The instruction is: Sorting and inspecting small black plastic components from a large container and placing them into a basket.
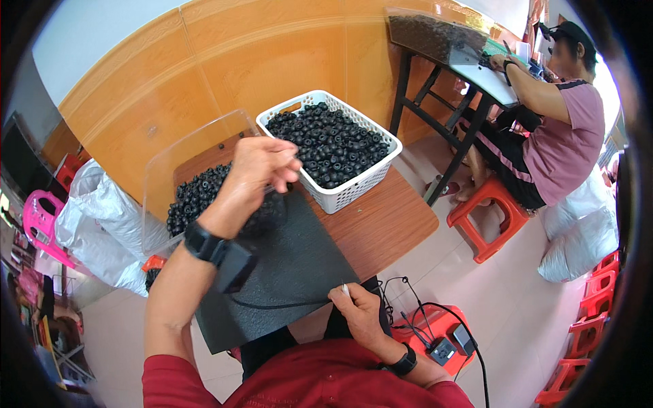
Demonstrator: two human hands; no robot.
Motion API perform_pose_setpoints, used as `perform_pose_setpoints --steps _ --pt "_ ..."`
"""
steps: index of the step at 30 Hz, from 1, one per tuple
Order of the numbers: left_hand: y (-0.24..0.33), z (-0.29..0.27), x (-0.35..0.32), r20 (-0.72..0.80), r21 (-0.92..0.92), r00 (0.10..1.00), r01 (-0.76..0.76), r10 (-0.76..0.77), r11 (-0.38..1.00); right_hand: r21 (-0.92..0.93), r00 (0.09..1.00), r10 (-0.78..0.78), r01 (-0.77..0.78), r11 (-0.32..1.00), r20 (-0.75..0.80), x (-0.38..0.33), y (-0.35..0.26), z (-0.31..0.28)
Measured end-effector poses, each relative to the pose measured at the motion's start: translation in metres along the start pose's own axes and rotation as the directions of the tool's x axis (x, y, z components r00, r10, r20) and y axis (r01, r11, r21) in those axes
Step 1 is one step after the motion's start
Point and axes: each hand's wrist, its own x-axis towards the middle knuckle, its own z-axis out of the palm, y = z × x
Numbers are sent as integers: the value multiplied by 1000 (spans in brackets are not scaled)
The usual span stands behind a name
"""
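Brown wood-grain counter (391, 231) in front of me, the largest item here. Over its near side, a dark grey mat (292, 248), its near edge by my lap. Next in size, a clear plastic tub (155, 204) at the far left; just right of it, a white perforated basket (354, 190), set at an angle. My left hand (265, 163) is raised in front of the gap between tub and basket, fingers bent, thumb side toward the basket; the fingertips are slightly blurred, so I cannot tell whether they have hold of anything. My right hand (357, 316) is low at the mat's near right corner, fingers folded in, thumb on top; a small white bit shows at the thumb, its nature unclear, and I cannot see what the palm contains. A black box (235, 266) sits at my left wrist, a thin cable (279, 306) crossing the mat near it. Smallest: black round pieces with ring-like openings, one heap (197, 197) in the tub, left of and partly behind my left hand, another (333, 139) filling the basket, just right of its fingertips.
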Motion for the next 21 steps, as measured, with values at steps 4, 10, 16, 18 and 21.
perform_pose_setpoints --steps 4,10,16,18,21 --pt "-2 -69 -46 -147 49 989 -8 15 999 -23 999 18 -16 1000 50 2 -1 10" --pt "1 -154 -105 -433 226 891 -35 133 974 0 997 70 -70 998 20 -2 6 9" --pt "-40 -244 -149 -682 352 689 14 246 936 -13 1000 17 -17 1000 26 1 3 15" --pt "-54 -252 -158 -705 343 680 80 200 936 -26 999 19 -18 999 30 4 1 18" --pt "-67 -249 -152 -618 462 742 75 260 884 -59 999 15 -12 998 42 7 3 21"
